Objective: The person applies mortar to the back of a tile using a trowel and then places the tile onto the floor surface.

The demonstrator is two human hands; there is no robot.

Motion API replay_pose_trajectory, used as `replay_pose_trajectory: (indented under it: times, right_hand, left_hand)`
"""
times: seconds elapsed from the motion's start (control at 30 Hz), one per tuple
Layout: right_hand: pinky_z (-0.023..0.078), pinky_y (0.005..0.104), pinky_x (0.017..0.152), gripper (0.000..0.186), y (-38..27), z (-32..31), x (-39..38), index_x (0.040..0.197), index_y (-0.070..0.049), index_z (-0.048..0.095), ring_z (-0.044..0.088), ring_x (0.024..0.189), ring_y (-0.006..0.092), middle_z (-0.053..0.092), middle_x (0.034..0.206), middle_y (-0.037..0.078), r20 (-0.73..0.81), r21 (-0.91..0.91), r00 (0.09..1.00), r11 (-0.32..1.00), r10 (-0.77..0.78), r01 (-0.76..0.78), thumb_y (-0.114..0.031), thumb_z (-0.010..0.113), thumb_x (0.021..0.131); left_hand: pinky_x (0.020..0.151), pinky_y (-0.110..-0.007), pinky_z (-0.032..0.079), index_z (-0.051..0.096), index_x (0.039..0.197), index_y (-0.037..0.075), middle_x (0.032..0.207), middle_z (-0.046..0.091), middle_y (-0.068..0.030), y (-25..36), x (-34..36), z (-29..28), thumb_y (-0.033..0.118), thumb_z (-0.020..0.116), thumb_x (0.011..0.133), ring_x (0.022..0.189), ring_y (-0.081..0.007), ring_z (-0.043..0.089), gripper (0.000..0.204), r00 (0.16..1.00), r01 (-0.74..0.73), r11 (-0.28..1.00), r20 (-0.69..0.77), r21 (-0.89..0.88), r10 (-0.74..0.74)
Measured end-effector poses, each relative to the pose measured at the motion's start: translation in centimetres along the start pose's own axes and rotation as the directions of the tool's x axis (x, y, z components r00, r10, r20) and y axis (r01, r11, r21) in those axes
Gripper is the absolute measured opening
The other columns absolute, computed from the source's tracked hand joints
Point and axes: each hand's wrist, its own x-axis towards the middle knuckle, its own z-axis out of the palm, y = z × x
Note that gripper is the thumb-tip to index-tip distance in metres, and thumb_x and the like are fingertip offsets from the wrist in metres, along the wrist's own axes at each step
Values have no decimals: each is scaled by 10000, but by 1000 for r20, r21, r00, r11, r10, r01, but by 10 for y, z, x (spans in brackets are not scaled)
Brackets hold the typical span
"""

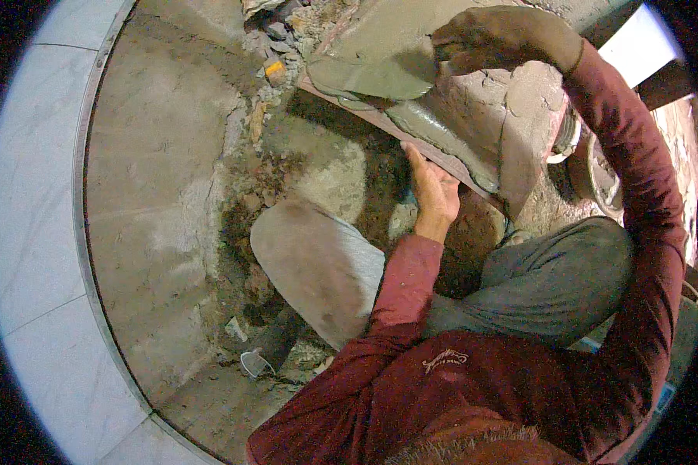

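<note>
A slab (380, 120) with a thin reddish edge lies tilted in front of me, its top coated with wet grey mortar (442, 136). My left hand (434, 190) grips its near edge, thumb up along the rim and the other fingers partly hidden below. Over the slab's far side, my right hand (481, 43) is closed behind what looks like a mortar-smeared trowel blade (372, 75). The blade lies flat on the mortar, and its handle is hidden by the hand. A thicker lump of mortar (531, 101) sits on the slab's right part.
Rubble (275, 35) and a small yellow-marked piece (274, 73) lie beyond the slab. My bent knees (310, 263) flank the dug-out ground. At left runs a rough cement surface (155, 155), edged by pale tiles (39, 217). A mortar-stained bucket (601, 174) stands at right.
</note>
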Motion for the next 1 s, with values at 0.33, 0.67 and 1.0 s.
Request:
replay_pose_trajectory:
  times: [0.33,0.67,1.0]
  right_hand:
    - [513,334,648,450,28,-15,-39,1368,-67,569,609,772,179,701,991,97,184,149,967,967,177,-206,-320,582,996]
    - [501,400,916,404,105,13,-146,1239,-25,631,620,993,270,685,1138,140,394,128,915,991,-90,43,-259,669,912]
    - [458,393,1028,430,144,84,-257,1331,-72,589,597,1184,314,632,1301,188,-32,588,983,799,179,-126,-204,618,924]
  left_hand:
    - [1177,-573,227,260,1559,196,1592,307,-80,-4,3,3,726,313,956,1441,-328,314,805,986,-33,999,160,-26,37]
    - [1154,-625,234,402,1494,222,1556,379,-88,3,-1,8,705,248,973,1427,-342,339,728,998,-42,998,45,56,40]
    - [1181,-534,243,355,1501,94,1544,371,-101,3,-8,15,618,352,1007,1419,-295,353,719,998,-57,976,12,209,56]
